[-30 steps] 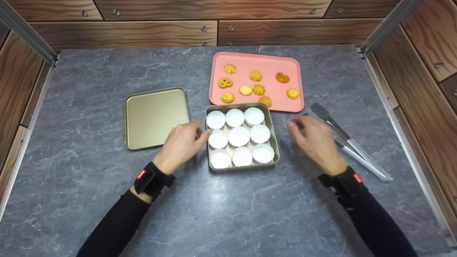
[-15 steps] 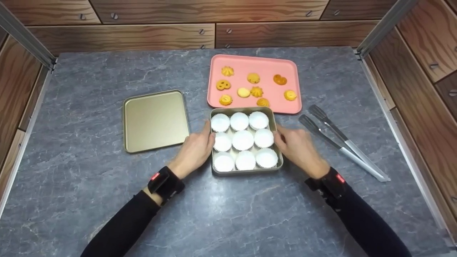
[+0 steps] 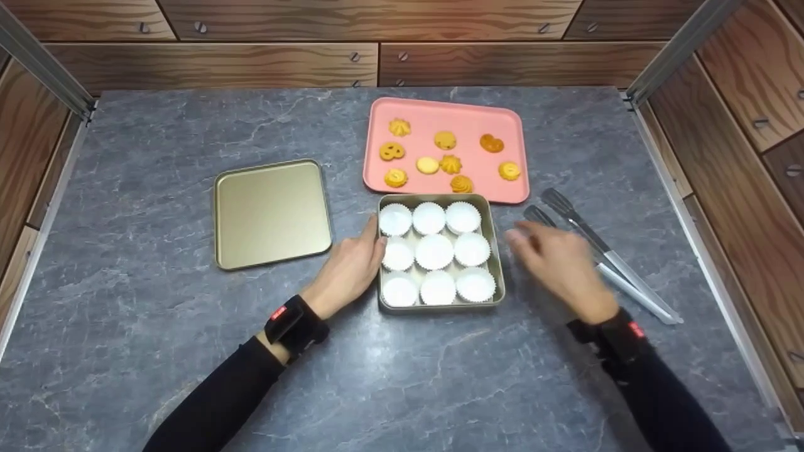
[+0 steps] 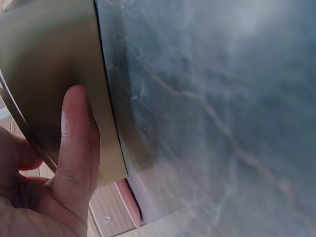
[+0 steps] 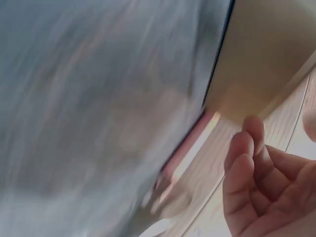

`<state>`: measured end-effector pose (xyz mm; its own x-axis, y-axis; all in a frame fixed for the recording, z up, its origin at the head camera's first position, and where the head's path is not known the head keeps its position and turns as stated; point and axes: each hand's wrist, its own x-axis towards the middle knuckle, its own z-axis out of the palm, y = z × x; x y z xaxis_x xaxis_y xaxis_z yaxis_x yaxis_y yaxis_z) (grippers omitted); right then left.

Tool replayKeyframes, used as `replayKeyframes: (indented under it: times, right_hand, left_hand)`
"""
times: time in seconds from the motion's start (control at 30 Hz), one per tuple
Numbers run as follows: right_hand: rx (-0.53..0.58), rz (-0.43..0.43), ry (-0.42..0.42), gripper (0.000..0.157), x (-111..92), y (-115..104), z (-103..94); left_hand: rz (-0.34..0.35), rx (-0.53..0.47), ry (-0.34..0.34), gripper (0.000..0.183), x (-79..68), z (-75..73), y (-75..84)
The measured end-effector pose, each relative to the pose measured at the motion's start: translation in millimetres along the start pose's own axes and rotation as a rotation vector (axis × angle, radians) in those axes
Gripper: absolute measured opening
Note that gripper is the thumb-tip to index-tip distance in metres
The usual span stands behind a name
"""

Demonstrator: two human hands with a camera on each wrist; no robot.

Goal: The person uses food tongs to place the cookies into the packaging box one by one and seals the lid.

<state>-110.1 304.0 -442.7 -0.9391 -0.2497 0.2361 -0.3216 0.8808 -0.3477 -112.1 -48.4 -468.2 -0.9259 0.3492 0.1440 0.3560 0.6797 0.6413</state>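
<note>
A square gold tin [image 3: 496,251] holds several white paper baking cups [image 3: 434,252], set out in rows. My left hand [image 3: 352,267] lies along the tin's left side. In the left wrist view, a straight finger [image 4: 76,143] touches the tin's outer wall, with the thumb near the rim. My right hand [image 3: 556,263] is off the tin's right side, its fingers loosely bent and holding nothing. The right wrist view shows its fingertips [image 5: 253,129] just short of the tin wall [image 5: 266,54]. A pair of tongs [image 3: 637,282] lies spread beside that hand, partly hidden by it.
Behind the tin, a pink tray [image 3: 468,122] carries several cookies [image 3: 445,139] of different shapes. The tin's front edge of the tray is overlapped in this view. A gold lid [image 3: 271,215] lies flat on the grey marbled table [image 3: 389,389] at left. Wood-patterned panels [image 3: 213,66] border the table.
The tin has shifted a little to the right. My right hand came in to its right side half a second ago and is now away from it. My left hand moved rightward with the tin.
</note>
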Motion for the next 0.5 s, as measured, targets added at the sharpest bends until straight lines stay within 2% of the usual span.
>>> replayKeyframes:
  times: [0.17,0.27,0.37,0.5]
  right_hand:
    - [-0.067,0.015,0.119,0.041,-2,27,-10.1]
    - [-0.138,0.020,0.132,0.050,-5,42,-11.0]
    - [-0.213,0.074,0.077,0.068,-7,57,-14.4]
    - [-0.242,0.193,-0.063,0.089,-8,73,-21.8]
  left_hand:
    - [-0.020,-0.009,-0.009,0.055,-1.2,-2.5,-0.7]
    - [-0.037,-0.015,-0.013,0.056,-1.0,-2.6,-0.5]
    - [-0.038,-0.021,-0.023,0.056,-0.4,-2.0,-0.4]
    - [-0.008,-0.043,-0.028,0.055,-1.8,-2.4,-1.4]
